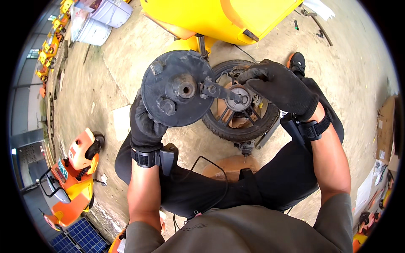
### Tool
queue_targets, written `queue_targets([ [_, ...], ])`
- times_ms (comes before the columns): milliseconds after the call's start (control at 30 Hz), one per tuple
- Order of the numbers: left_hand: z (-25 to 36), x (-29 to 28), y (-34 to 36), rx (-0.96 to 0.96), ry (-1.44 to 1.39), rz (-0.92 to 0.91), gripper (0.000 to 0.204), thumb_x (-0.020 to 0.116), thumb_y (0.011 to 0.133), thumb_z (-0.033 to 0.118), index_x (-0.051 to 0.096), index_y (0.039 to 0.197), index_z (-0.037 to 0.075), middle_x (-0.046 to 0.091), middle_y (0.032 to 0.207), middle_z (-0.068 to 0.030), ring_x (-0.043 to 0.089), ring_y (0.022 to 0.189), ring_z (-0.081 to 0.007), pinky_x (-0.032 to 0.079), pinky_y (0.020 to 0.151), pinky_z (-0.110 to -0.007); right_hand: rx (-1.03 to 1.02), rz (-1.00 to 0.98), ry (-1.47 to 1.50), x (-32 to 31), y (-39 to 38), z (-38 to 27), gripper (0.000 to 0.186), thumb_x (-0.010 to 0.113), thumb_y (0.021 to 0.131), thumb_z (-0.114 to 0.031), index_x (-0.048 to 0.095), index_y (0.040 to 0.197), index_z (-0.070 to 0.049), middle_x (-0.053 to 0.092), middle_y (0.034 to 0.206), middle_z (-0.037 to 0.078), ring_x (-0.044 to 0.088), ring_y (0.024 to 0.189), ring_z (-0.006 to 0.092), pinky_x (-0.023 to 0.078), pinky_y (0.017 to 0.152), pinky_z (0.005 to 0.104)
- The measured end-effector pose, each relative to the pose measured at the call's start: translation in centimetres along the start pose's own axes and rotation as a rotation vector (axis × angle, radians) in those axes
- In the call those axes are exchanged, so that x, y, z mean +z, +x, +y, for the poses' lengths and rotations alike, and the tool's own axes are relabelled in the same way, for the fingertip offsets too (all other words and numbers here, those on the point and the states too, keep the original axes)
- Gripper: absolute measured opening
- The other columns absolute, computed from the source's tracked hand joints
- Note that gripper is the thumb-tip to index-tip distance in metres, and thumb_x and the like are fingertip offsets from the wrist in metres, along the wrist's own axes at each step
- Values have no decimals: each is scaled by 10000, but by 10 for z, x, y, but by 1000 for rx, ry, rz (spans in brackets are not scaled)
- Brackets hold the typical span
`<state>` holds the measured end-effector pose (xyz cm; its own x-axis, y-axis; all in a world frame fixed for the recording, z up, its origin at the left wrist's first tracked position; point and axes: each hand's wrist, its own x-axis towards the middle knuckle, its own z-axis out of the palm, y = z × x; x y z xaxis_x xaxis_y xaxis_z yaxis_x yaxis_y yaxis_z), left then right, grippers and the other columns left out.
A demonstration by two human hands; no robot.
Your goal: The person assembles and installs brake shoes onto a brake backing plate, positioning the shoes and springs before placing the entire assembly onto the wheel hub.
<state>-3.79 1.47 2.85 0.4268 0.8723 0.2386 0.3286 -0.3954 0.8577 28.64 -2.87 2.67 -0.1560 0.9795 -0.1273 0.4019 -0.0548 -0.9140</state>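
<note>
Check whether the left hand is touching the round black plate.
Touching. The head view shows it: the left hand grips the plate at its lower-left edge, with part of the hand hidden behind it.

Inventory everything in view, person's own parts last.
Spoked wheel: 1, black, centre
Round plate with lever: 1, black, held, centre
Vehicle body: 1, yellow, top centre
Buckets: 2, whitish, upper left
Vehicle row: several, yellow-orange, upper left
Small vehicle: 1, orange-yellow, left
Gridded panels: count unclear, blue, lower left
Cardboard: count unclear, brown, right
Floor: 1, beige, throughout
Wrist devices: 2, black, worn
Shoe: 1, black, right of wheel
Left hand: 1, black-gloved, gripping plate's rim
Right hand: 1, black-gloved, over wheel
</note>
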Motion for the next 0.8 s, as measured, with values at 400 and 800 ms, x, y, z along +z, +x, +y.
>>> queue_targets([
  [400, -4, -9, -2, 25, 110, 40, 504, 739, 863, 187, 551, 1282, -19, 659, 1200, -135, 646, 1070, -211, 519, 913, -326, -40, -102, 63, 11, 9, -7, 232, 632, 916, -185, 696, 1026, 9, 692, 838, 80, 587, 739, 130, 497, 706, 324],
  [800, -4, 30, 8, -526, -1035, 58, 137, 531, 1019, 131, 585, 1089, 26, 627, 892, -70, 527, 676, -108, 459, 609, -226, -168, 249, -112, 11, 6, -1, 226, 616, 889, -170, 704, 1023, -11, 652, 866, 161, 614, 795, 253, 486, 737, 385],
])
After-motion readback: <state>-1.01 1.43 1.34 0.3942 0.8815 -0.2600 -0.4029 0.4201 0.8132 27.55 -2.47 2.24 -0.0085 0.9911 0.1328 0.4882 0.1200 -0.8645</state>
